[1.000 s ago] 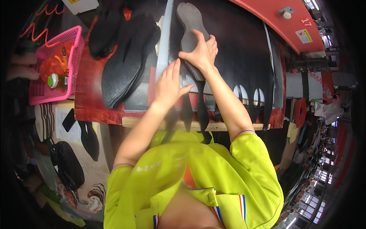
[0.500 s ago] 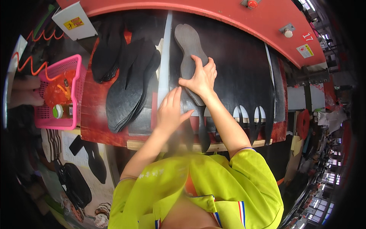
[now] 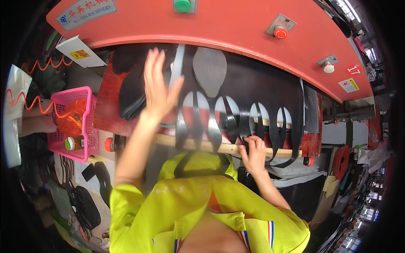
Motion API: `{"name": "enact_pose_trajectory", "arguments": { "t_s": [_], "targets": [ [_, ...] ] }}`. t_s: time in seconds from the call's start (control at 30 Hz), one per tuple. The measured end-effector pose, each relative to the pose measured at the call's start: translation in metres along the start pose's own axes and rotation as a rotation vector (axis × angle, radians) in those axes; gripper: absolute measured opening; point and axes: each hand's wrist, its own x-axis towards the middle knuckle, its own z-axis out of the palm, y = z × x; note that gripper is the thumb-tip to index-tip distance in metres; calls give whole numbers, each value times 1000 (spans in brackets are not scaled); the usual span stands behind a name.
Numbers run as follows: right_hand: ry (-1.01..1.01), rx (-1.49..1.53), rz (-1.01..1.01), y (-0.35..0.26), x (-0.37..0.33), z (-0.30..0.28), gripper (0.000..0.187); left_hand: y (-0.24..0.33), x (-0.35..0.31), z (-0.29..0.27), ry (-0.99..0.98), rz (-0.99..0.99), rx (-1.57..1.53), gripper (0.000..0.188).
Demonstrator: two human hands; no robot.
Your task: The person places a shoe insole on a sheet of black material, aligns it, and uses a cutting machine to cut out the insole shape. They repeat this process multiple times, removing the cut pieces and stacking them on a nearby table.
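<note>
My left hand (image 3: 157, 86) is raised over the left side of the bench, fingers stretched and thumb apart, holding nothing. Beneath and beside it lies a stack of black sole-shaped pieces (image 3: 130, 101), partly hidden by the hand. My right hand (image 3: 254, 155) is at the bench's near edge, its fingers closed on a strip of the black sheet (image 3: 265, 80). Rounded openings in that sheet leave narrow strips curving over the near edge. Farther back is a grey sole-shaped patch (image 3: 209, 69); whether it is a loose piece or an opening I cannot tell.
A red machine beam (image 3: 228, 25) with push buttons spans the far side. To the left stands a pink basket (image 3: 88, 126) holding a jar (image 3: 72, 143), with coiled red hoses nearby. A wooden strip (image 3: 194, 145) runs along the bench's near edge. A black bag (image 3: 86, 204) lies lower left.
My left hand has moved left and away from the sheet, toward the stack. My right hand has left the grey sole and come down to the near edge. The view has tilted upward.
</note>
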Motion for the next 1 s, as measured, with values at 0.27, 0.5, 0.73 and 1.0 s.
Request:
{"name": "enact_pose_trajectory", "arguments": {
  "t_s": [0.27, 0.5, 0.73, 1.0],
  "targets": [
    [153, -192, 79, 25, 72, 39, 51, -51, 171, 90, 247, 325, 823, 44],
    [215, -112, -49, 57, 135, 49, 52, 24, -4, 115, -573, 28, 345, 59],
    [266, -66, -104, 58, 132, 45, 51, 29, -62, 135, -524, -95, 265, 40],
    [67, -1, -66, 37, 96, 14, 54, 44, -87, 105, -518, -36, 242, 35]
  ]
}}
